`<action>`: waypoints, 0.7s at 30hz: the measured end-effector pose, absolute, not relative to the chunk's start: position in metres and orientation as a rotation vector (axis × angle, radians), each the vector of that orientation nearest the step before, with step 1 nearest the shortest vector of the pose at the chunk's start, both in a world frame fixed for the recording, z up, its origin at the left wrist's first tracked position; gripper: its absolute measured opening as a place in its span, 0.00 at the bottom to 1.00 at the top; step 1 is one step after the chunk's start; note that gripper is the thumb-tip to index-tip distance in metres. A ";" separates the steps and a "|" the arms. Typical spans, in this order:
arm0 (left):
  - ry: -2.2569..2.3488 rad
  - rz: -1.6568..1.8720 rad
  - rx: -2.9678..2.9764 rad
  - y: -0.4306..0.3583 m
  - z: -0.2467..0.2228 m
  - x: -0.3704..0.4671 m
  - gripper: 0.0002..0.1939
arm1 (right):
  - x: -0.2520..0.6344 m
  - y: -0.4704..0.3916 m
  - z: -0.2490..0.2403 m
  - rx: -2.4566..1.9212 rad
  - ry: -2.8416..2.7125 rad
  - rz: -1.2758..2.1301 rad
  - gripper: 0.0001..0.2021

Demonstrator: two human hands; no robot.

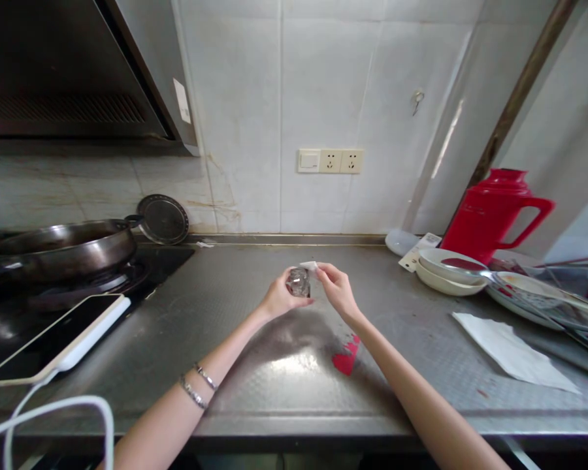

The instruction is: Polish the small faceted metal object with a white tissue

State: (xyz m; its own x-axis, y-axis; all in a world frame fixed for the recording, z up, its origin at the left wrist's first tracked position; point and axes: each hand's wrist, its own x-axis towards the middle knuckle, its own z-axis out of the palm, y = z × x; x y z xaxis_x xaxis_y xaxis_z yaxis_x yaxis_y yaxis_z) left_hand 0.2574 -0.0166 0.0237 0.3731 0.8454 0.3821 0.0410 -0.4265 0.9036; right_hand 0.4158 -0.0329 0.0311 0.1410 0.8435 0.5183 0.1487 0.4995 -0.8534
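Observation:
My left hand (pixel 280 297) is wrapped around a small clear glass jar (pixel 300 282), held above the metal counter (pixel 235 339). Between the fingers of my right hand (pixel 337 287) is a small piece of white tissue (pixel 308 266), pinched at the jar's upper right edge. Whether the tissue touches the glass I cannot tell. Torn red scraps (pixel 344 362) lie on the counter below my right wrist.
At left, a steel pan (pixel 73 248) sits on the stove beside a phone (pixel 53 336) with a white cable (pixel 78 399). At right are a red thermos (pixel 490 212), stacked bowls (pixel 445 281) and a white paper towel (pixel 512 352). Wall sockets (pixel 330 161) are behind.

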 end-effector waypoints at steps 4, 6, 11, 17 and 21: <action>0.753 1.172 1.789 -0.015 0.023 0.256 0.39 | 0.415 -0.034 0.031 -0.821 -1.353 1.063 0.13; 0.733 1.195 1.786 -0.012 0.021 0.256 0.39 | 0.415 -0.038 0.035 -0.803 -1.392 1.108 0.15; 0.747 1.227 1.797 -0.007 0.015 0.256 0.39 | 0.414 -0.050 0.042 -0.816 -1.469 1.143 0.24; 0.730 1.237 1.788 -0.006 0.012 0.256 0.38 | 0.412 -0.049 0.040 -0.822 -1.465 1.171 0.26; 0.644 1.194 1.742 -0.001 0.007 0.256 0.38 | 0.411 -0.050 0.040 -0.840 -1.445 1.152 0.26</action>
